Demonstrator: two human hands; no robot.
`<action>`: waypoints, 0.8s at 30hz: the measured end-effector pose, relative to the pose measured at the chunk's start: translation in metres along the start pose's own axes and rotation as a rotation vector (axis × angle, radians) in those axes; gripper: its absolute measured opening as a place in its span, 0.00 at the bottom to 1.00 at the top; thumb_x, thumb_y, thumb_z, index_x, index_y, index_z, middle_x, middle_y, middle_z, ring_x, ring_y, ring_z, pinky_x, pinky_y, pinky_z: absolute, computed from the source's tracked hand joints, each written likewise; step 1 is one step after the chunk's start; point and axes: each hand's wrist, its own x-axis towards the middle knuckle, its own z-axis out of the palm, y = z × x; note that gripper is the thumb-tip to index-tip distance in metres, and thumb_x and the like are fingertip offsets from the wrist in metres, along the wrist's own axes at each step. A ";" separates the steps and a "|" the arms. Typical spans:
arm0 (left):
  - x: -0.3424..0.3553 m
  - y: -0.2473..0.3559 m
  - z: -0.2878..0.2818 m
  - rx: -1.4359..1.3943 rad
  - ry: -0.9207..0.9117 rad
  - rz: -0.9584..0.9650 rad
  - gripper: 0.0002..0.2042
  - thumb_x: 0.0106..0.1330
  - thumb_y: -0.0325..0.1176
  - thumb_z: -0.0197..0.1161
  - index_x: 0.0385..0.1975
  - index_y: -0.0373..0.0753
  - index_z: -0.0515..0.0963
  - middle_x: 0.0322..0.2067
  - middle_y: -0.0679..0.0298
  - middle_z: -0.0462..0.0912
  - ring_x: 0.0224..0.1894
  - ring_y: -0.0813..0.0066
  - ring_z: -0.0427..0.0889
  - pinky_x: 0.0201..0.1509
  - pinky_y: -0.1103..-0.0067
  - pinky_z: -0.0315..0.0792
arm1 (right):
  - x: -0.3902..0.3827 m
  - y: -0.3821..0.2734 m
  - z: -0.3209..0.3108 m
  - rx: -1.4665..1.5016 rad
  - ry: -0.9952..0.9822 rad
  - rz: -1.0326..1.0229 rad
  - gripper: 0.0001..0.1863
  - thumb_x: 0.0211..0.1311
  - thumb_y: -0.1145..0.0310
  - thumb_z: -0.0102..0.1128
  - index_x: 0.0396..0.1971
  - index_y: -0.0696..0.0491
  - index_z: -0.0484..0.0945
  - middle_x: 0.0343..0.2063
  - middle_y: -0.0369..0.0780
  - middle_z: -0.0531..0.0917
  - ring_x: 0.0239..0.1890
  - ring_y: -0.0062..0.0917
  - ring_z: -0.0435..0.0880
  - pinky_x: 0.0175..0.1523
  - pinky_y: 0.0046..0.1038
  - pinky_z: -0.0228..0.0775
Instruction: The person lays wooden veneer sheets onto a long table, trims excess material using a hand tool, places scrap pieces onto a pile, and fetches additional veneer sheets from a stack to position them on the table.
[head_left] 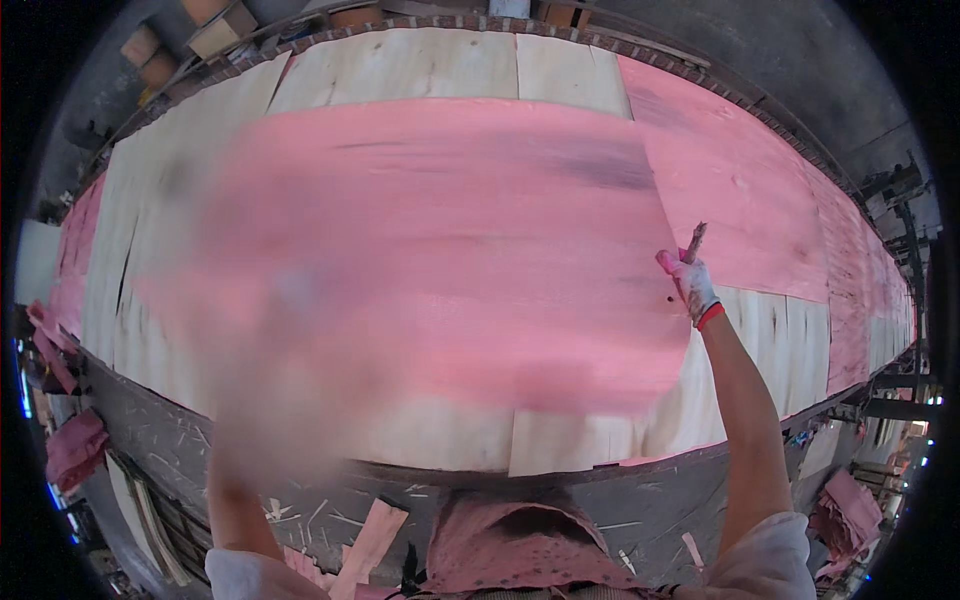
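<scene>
A large pink wood veneer sheet [480, 240] lies over pale veneer sheets [410, 68] on a long work table. My right hand [692, 285], in a stained white glove with a red cuff, is at the right edge of the pink sheet. Its fingers are closed round a short, brownish stick-like piece [698, 240] that points away from me. My left arm [240, 510] reaches forward over the left part of the sheet. A blurred patch covers the left hand [297, 290], so its fingers cannot be made out.
More pink veneer [725, 170] covers the table's right side. A row of bricks [440, 24] runs along the far edge. Wood scraps [370, 540] litter the floor before me. Crumpled pink pieces [76, 448] lie at the left, and a similar pile [846, 518] at the right.
</scene>
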 end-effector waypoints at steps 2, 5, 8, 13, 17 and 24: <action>-0.016 -0.022 0.020 0.028 -0.044 -0.033 0.19 0.53 0.51 0.62 0.33 0.41 0.80 0.30 0.55 0.81 0.36 0.54 0.79 0.42 0.65 0.72 | 0.000 -0.003 0.012 -0.067 -0.024 0.025 0.22 0.49 0.56 0.66 0.38 0.58 0.78 0.26 0.30 0.73 0.25 0.16 0.66 0.30 0.20 0.57; -0.008 -0.018 0.101 -0.002 -0.272 -0.243 0.27 0.54 0.62 0.58 0.34 0.41 0.80 0.33 0.52 0.81 0.39 0.53 0.79 0.45 0.65 0.72 | -0.014 -0.011 0.002 -0.003 -0.057 0.172 0.23 0.49 0.56 0.67 0.39 0.58 0.79 0.25 0.30 0.73 0.24 0.15 0.66 0.27 0.19 0.57; -0.032 -0.025 0.145 -0.108 -0.381 -0.346 0.33 0.55 0.67 0.52 0.37 0.39 0.79 0.37 0.50 0.81 0.41 0.55 0.78 0.48 0.67 0.70 | -0.005 -0.007 0.007 -0.059 -0.138 0.182 0.21 0.49 0.57 0.68 0.36 0.57 0.79 0.23 0.30 0.75 0.21 0.14 0.67 0.24 0.20 0.56; -0.012 0.005 0.141 -1.037 -0.198 -0.426 0.25 0.61 0.55 0.57 0.42 0.36 0.78 0.40 0.62 0.80 0.44 0.67 0.78 0.46 0.73 0.70 | -0.016 -0.023 -0.004 -0.006 -0.051 0.067 0.16 0.50 0.58 0.67 0.29 0.55 0.78 0.17 0.30 0.73 0.17 0.14 0.65 0.22 0.20 0.55; -0.017 -0.022 0.138 -1.802 0.114 -0.894 0.18 0.64 0.46 0.58 0.47 0.41 0.74 0.41 0.66 0.78 0.42 0.75 0.77 0.42 0.81 0.73 | -0.002 -0.028 0.005 -0.013 0.034 0.065 0.15 0.49 0.59 0.69 0.28 0.55 0.78 0.17 0.31 0.74 0.17 0.14 0.67 0.21 0.18 0.57; -0.020 -0.047 0.196 -2.178 0.271 -0.672 0.12 0.64 0.33 0.58 0.45 0.40 0.73 0.40 0.66 0.78 0.43 0.73 0.78 0.45 0.79 0.77 | -0.009 -0.071 0.009 -0.034 0.092 0.020 0.10 0.48 0.68 0.66 0.26 0.58 0.78 0.18 0.32 0.75 0.16 0.13 0.67 0.19 0.19 0.58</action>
